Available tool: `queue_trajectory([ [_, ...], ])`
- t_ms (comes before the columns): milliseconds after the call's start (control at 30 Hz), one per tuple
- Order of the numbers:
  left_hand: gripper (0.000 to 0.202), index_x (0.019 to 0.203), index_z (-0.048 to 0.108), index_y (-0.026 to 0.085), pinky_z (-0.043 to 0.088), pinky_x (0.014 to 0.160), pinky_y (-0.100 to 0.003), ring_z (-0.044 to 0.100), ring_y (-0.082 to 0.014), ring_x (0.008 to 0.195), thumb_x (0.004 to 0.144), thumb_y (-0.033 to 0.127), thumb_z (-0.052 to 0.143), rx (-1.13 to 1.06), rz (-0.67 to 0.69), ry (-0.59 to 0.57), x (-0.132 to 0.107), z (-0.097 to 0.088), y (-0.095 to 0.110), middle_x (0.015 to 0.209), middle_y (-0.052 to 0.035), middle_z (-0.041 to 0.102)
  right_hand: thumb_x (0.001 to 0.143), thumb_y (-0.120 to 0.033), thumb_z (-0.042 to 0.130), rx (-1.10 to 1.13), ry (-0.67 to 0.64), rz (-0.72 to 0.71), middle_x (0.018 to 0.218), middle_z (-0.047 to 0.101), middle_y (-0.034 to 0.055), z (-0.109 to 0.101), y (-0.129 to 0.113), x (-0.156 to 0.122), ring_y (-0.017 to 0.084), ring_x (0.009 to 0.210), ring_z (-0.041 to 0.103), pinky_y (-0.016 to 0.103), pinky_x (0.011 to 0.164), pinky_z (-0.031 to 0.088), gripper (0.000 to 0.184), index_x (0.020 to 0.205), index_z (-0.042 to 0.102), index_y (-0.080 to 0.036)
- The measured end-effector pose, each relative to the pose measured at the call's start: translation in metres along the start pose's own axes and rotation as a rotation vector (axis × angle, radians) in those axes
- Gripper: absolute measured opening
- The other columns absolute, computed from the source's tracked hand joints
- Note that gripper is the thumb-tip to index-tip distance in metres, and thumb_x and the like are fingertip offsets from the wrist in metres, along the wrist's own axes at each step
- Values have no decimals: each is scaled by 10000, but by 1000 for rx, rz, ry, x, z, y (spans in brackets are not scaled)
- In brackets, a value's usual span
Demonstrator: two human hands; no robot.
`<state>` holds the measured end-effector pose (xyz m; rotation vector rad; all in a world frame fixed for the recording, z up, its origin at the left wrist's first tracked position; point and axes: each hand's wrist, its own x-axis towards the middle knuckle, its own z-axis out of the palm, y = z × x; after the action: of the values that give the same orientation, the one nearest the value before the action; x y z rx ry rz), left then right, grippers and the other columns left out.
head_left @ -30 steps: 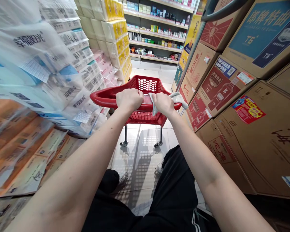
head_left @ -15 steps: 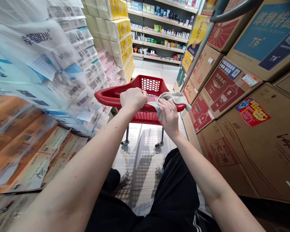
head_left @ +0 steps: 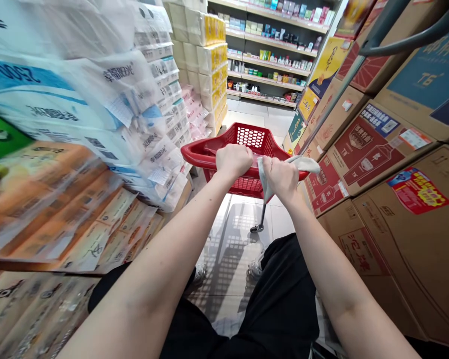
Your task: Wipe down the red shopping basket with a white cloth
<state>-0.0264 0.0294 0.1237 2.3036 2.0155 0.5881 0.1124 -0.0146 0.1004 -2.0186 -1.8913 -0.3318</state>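
A red plastic shopping cart (head_left: 254,137) stands in the aisle in front of me on thin metal legs with wheels. My left hand (head_left: 233,160) is closed around the cart's near rim. Just to its right, my right hand (head_left: 282,176) grips a grey cloth (head_left: 304,163) against the same rim, and the cloth drapes over the rim to the right. My dark trousers and shoes show below.
Wrapped tissue packs (head_left: 127,99) are stacked high along the left. Cardboard boxes (head_left: 389,164) pile up on the right, close to the cart. Tiled floor (head_left: 247,112) runs ahead to store shelves (head_left: 273,65) with small goods. A metal bar (head_left: 407,42) crosses the upper right.
The view has shifted so the cart sits further right. My right hand went from lying flat on the cloth to gripping it on the rim. The left hand kept its hold.
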Motion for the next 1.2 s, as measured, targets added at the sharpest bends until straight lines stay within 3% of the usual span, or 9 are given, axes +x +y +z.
queue_trajectory([
  [133,542,1009,734,161,461,846,-422,638,-298,1006,920,367,241,24,21,17,-2,-1,-7,1040,-143,714,1002,-500,171,29,-127,8,926,735,150,-5,0,12,261,862,698,338,755,438,658,913,729,-161],
  [367,529,999,733,164,468,845,-420,633,-296,1024,918,357,248,28,54,-7,-14,-9,-7,1041,-141,714,1000,-514,183,26,-156,-37,941,744,116,-16,3,6,249,898,697,307,730,411,650,947,743,-188],
  [500,590,1057,712,209,468,858,-398,634,-283,1036,923,492,212,7,110,-112,-14,-20,-25,1123,-112,703,1001,-491,202,-20,-128,-89,902,748,87,-21,14,-1,223,858,693,283,674,367,609,967,736,-199],
  [633,836,1035,719,167,450,887,-420,629,-333,1066,857,713,111,65,2,-330,-4,-26,-53,1133,-167,694,992,-511,217,-23,-115,-130,875,744,68,-22,30,-4,200,815,677,263,617,320,593,954,722,-203],
  [700,895,1019,721,156,447,891,-405,625,-333,1084,842,734,61,68,-3,-399,-1,-25,-59,1132,-180,694,978,-565,220,-7,-127,-153,863,740,66,-23,36,-3,197,792,669,261,604,314,615,938,711,-197],
  [800,902,1005,722,174,447,889,-389,629,-321,1089,838,729,30,77,-22,-414,0,-22,-58,1111,-170,706,938,-669,219,42,-179,-163,898,738,82,-23,36,-1,215,818,671,269,634,353,674,967,691,-188],
  [900,901,1034,720,175,441,898,-418,632,-335,1077,842,719,29,108,-37,-381,-1,-21,-53,1109,-171,706,936,-675,197,85,-224,-83,998,731,125,-21,26,5,256,908,675,308,730,407,704,1012,682,-170],
  [1000,897,1073,715,165,439,899,-439,632,-346,1074,855,699,28,124,-52,-366,-2,-20,-51,1103,-181,705,982,-566,169,120,-226,43,1033,724,156,-16,11,13,272,945,681,348,809,427,675,994,699,-149],
  [1200,884,1095,714,152,447,898,-443,625,-350,1085,873,675,37,122,-75,-343,-6,-19,-44,1103,-184,703,1008,-454,167,210,-230,196,1036,718,190,-12,-3,34,277,986,676,350,834,445,634,1042,703,-117],
])
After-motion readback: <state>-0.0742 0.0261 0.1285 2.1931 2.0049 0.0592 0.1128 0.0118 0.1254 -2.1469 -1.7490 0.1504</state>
